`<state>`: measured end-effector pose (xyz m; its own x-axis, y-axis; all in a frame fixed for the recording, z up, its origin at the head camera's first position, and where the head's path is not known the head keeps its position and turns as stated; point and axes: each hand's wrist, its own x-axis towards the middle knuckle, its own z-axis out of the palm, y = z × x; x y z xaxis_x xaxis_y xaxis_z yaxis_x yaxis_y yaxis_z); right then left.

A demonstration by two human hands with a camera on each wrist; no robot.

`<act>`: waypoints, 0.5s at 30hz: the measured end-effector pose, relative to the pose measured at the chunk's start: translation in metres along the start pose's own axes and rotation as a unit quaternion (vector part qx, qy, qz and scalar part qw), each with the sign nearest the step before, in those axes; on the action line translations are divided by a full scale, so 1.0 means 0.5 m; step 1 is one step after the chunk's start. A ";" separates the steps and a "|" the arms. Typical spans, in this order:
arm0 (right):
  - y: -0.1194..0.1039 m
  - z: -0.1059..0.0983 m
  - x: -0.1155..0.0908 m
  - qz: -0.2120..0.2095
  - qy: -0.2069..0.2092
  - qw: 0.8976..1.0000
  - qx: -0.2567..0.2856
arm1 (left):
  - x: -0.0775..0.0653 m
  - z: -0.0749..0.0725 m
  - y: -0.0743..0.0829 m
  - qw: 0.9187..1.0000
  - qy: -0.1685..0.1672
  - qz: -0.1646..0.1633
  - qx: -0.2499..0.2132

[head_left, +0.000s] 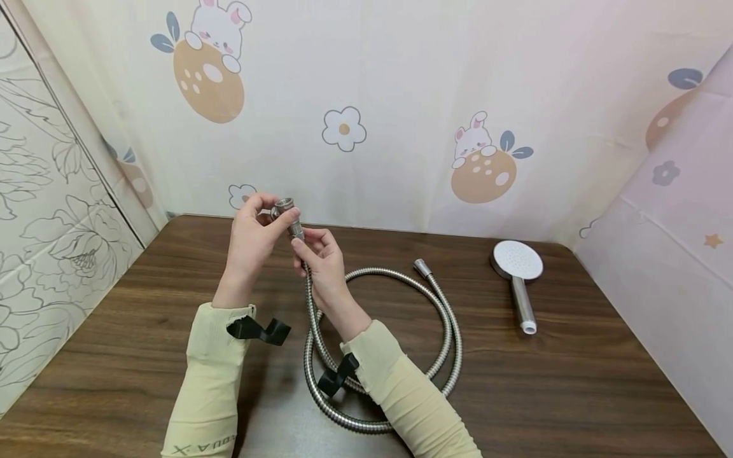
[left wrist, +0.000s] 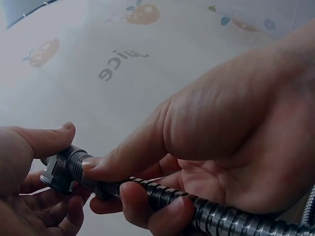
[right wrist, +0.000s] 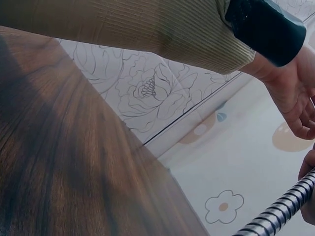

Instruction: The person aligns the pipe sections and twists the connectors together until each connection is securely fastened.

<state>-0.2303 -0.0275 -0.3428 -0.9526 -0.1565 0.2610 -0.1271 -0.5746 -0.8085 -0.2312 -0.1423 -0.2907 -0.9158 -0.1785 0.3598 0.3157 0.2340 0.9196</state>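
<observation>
Near the table's back edge my left hand (head_left: 247, 234) pinches a small metal fitting (head_left: 284, 205) with a round opening at its top. Just below it, my right hand (head_left: 328, 262) grips the end of a ribbed metal shower hose (head_left: 458, 343) between thumb and fingers. In the left wrist view the fitting (left wrist: 63, 169) has a side part and meets the hose end, with threads visible by the right thumb. Whether the two are screwed together is hidden. The right wrist view catches the hose (right wrist: 280, 214) at its lower right, beside part of the right hand.
The hose lies looped on the brown wooden table (head_left: 578, 381), its free end (head_left: 422, 268) pointing to the back. A shower head (head_left: 518, 261) with a silver handle lies at the right. Patterned cloth (head_left: 401, 76) hangs behind the table and along its sides.
</observation>
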 end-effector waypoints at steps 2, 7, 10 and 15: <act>-0.002 0.001 0.000 -0.003 0.003 1.000 0.002 | -0.001 0.001 0.001 1.000 0.001 0.002 -0.001; -0.005 0.002 -0.002 -0.006 0.005 1.000 -0.002 | -0.004 0.002 0.006 1.000 0.007 0.002 -0.003; -0.006 0.003 -0.003 -0.008 -0.001 1.000 -0.008 | -0.006 0.003 0.010 1.000 0.012 0.000 -0.005; -0.009 0.003 -0.005 -0.011 -0.008 1.000 -0.015 | -0.008 0.002 0.013 1.000 0.015 -0.001 -0.012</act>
<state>-0.2270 -0.0257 -0.3392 -0.9448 -0.1580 0.2869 -0.1557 -0.5540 -0.8178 -0.2256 -0.1391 -0.2865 -0.9092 -0.2071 0.3612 0.3192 0.2104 0.9240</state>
